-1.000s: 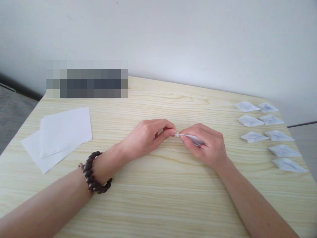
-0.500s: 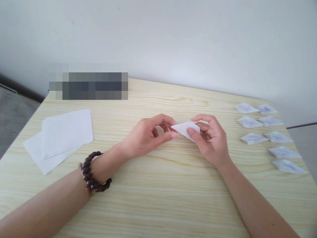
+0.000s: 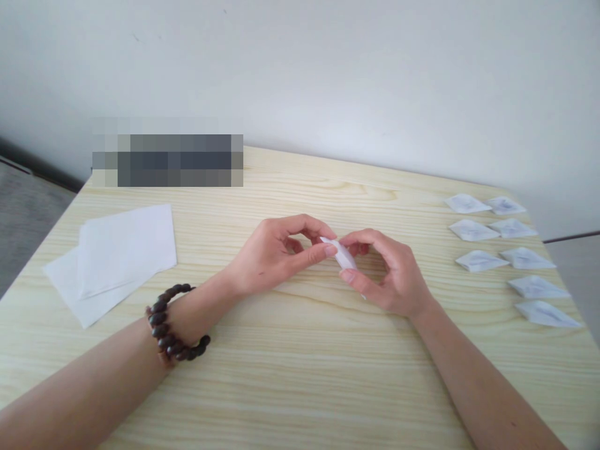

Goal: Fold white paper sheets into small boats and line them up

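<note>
Between my two hands, above the middle of the table, is a small folded white paper (image 3: pixel 345 257), now seen nearly edge-on. My left hand (image 3: pixel 285 253) pinches its pointed left end between thumb and fingers; a dark bead bracelet (image 3: pixel 162 326) circles that wrist. On the other side, my right hand (image 3: pixel 387 269) grips the paper's near and far edges, thumb at the front and index finger at the back. The fingers hide part of the paper.
White paper sheets (image 3: pixel 129 247) lie overlapping at the left of the wooden table (image 3: pixel 300 375). Several folded paper boats (image 3: pixel 471 230) stand in two columns along the right edge. A blurred-out dark object (image 3: pixel 173 162) is at the back left, by the white wall (image 3: pixel 328 75).
The folded paper has turned from showing its flat face to nearly edge-on. My right hand has shifted left and regripped it, and my left fingers have closed on its tip.
</note>
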Demonstrator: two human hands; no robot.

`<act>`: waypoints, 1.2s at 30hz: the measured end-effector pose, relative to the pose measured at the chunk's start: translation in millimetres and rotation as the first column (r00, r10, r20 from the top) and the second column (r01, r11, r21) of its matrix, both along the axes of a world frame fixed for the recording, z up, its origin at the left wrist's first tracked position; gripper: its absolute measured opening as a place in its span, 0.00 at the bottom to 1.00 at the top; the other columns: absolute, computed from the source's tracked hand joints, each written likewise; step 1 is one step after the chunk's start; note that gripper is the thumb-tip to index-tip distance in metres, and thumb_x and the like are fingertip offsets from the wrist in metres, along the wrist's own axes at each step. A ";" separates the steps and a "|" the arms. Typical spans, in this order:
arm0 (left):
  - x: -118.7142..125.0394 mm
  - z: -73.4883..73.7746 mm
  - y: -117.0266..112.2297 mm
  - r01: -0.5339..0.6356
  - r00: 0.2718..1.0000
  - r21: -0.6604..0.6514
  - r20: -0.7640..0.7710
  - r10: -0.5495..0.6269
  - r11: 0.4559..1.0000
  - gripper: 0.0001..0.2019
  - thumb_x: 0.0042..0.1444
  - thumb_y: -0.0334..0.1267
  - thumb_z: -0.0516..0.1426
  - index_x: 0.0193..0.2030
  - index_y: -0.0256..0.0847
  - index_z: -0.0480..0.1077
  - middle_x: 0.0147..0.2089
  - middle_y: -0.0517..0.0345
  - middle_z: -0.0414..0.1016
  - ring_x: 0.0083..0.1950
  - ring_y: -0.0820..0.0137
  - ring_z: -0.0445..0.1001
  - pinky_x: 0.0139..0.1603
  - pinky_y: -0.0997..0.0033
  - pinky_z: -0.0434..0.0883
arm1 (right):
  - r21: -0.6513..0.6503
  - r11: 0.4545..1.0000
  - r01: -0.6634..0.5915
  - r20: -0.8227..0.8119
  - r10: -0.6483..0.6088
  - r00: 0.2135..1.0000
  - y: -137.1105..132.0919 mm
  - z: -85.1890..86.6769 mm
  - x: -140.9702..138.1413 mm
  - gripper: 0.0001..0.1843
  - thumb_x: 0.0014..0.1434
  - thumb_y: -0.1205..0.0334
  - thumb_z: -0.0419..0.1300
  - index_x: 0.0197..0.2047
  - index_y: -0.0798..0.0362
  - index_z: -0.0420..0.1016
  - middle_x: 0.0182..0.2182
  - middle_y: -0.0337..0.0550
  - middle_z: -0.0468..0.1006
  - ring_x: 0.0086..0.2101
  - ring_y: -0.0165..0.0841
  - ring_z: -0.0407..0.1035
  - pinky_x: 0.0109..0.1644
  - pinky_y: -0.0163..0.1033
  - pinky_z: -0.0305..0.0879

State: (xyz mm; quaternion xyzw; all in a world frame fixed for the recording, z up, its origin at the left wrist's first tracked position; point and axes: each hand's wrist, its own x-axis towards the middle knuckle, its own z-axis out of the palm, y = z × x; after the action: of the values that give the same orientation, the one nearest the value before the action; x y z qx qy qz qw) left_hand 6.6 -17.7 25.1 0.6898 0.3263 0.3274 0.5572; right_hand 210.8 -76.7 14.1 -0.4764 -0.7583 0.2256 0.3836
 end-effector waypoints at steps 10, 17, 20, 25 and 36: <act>0.6 -0.6 2.3 0.090 0.996 0.010 -0.024 -0.090 0.996 0.10 0.54 0.39 0.64 0.41 0.35 0.75 0.37 0.56 0.78 0.37 0.73 0.75 0.27 0.81 0.67 | -0.054 0.998 0.026 -0.055 -0.029 0.998 -1.7 -2.3 -1.4 0.15 0.53 0.60 0.68 0.41 0.51 0.69 0.34 0.39 0.79 0.34 0.30 0.74 0.39 0.34 0.69; 0.8 0.2 2.0 0.076 0.997 0.029 -0.018 -0.076 0.997 0.10 0.54 0.37 0.64 0.41 0.35 0.75 0.38 0.55 0.78 0.37 0.72 0.75 0.27 0.80 0.67 | -0.127 0.992 0.027 -0.112 -0.042 0.993 -2.6 -1.9 -1.2 0.13 0.53 0.59 0.67 0.35 0.50 0.66 0.39 0.41 0.82 0.38 0.32 0.76 0.41 0.35 0.69; 0.2 -1.2 2.4 0.080 0.997 0.050 -0.027 -0.079 0.996 0.11 0.53 0.37 0.64 0.41 0.35 0.74 0.38 0.56 0.77 0.37 0.73 0.74 0.27 0.81 0.67 | -0.126 0.991 0.034 -0.107 -0.047 0.993 -2.8 -2.3 -1.2 0.12 0.54 0.60 0.67 0.34 0.50 0.65 0.39 0.41 0.82 0.38 0.32 0.76 0.40 0.36 0.68; -0.6 -3.2 2.8 0.103 0.994 0.071 -0.051 -0.100 0.992 0.11 0.54 0.36 0.63 0.43 0.34 0.73 0.38 0.56 0.76 0.37 0.74 0.74 0.26 0.81 0.67 | -0.099 0.995 0.030 -0.100 -0.040 0.994 -2.2 -2.8 -1.7 0.11 0.55 0.61 0.66 0.34 0.50 0.65 0.39 0.41 0.81 0.38 0.31 0.75 0.42 0.35 0.68; -1.3 -2.0 1.7 0.127 0.989 0.108 -0.095 -0.117 0.986 0.11 0.54 0.31 0.58 0.45 0.34 0.70 0.39 0.56 0.74 0.30 0.78 0.70 0.27 0.80 0.68 | 0.032 0.999 0.045 0.006 -0.045 0.999 -1.4 -3.2 -4.2 0.06 0.58 0.63 0.63 0.32 0.52 0.68 0.40 0.44 0.82 0.38 0.30 0.77 0.40 0.33 0.69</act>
State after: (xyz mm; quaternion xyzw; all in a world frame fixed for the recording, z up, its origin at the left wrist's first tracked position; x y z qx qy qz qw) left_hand 5.3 -16.0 23.1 0.7530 0.2886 0.2801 0.5209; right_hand 206.7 -78.1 10.9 -0.4879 -0.7522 0.2034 0.3934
